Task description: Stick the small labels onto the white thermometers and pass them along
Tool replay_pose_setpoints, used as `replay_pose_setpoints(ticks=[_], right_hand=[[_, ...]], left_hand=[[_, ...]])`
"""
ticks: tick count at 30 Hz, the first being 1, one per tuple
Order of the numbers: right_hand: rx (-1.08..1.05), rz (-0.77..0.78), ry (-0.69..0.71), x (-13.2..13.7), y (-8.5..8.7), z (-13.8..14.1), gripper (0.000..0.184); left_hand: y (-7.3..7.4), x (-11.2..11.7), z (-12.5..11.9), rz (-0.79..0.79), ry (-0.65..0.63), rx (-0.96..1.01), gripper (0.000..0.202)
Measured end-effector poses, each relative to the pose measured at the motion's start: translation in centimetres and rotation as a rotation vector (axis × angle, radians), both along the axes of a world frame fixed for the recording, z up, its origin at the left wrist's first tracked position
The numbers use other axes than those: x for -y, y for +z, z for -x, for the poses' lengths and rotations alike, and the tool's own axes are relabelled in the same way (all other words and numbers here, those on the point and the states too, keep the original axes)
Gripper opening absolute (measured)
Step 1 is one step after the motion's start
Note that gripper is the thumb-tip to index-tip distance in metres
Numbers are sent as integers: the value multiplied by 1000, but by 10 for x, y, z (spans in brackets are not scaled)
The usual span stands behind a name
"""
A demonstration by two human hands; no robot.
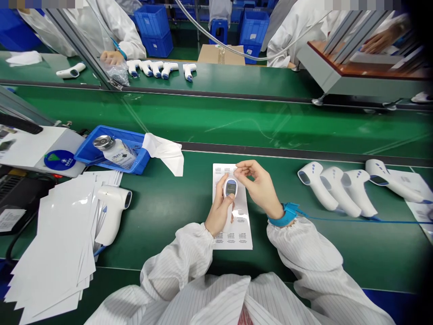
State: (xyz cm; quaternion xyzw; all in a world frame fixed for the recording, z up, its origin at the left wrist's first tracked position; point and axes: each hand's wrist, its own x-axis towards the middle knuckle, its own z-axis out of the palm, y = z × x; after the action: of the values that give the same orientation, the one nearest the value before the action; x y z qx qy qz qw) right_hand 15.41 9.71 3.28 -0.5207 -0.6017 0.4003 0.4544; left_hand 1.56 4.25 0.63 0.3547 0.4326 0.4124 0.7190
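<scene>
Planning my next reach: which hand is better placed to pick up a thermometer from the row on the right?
Right, probably. The right hand looks free and sits nearer the row of thermometers. The left hand is gripping another thermometer above a printed sheet.

Instr. sheet (240,234) on bench (304,266), thermometers (338,189) to R, thermometer (113,212) + paper stack (50,243) to L, tray (142,158) w/ bottle (118,153) behind.

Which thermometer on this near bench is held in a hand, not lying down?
The thermometer in the left hand, screen facing up. The others lie on the bench, four at right, one at left.
</scene>
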Motion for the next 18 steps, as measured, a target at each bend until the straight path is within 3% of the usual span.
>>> replay_pose_setpoints(ticks=[3, 7, 10, 14, 18], right_hand=[[-98, 106, -31, -1, -2, -3, 19], [-107, 150, 118, 8, 6, -1, 21], [-63, 79, 228, 20, 17, 6, 25], [-21, -42, 230, 32, 33, 16, 42], [-100, -107, 171, 37, 49, 25, 27]], left_hand=[[2, 1, 1, 3, -2, -1, 64], [7, 4, 3, -94, -1, -7, 67], [15, 6, 4, -185, 13, -64, 74], [31, 11, 5, -283, 83, -156, 77], [47, 21, 3, -350, 129, -199, 74]])
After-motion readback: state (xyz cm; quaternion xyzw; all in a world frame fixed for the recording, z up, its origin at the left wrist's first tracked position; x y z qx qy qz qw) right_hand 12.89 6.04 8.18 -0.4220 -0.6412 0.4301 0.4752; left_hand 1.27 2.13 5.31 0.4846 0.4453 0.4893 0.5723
